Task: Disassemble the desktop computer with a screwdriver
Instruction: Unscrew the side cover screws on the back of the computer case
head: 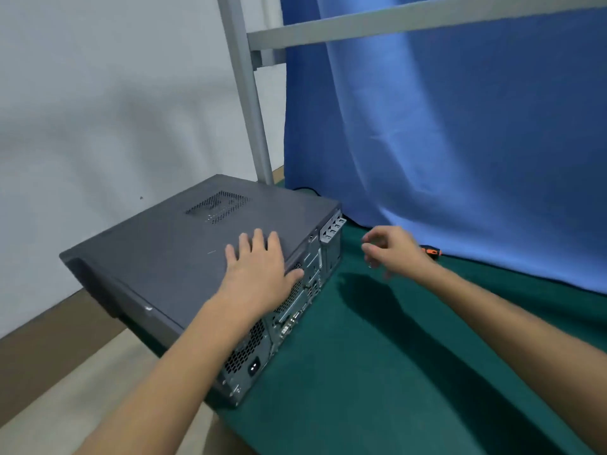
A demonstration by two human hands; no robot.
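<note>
Desktop computer (170, 244) flat on green mat (361, 372), rear panel (323, 254) running near to far and facing right; front-left part hanging past the table's left edge over the floor. Left hand (256, 267) flat on the top cover just beside the rear edge, fingers straight and spread, pressing down, gripping nothing. Right hand (394, 251) hovering over the mat right of the rear panel, fingers loosely curled, apparently holding nothing; small glint at fingertips, too small to tell. Screwdriver (433, 251) just beyond the right hand on its far-right side, only the orange-black handle end showing, axis unclear; right hand far nearer than left. Blue curtain (460, 142) tight behind the tool, so little room there; open mat near and right. Probably reach for the tool next.
</note>
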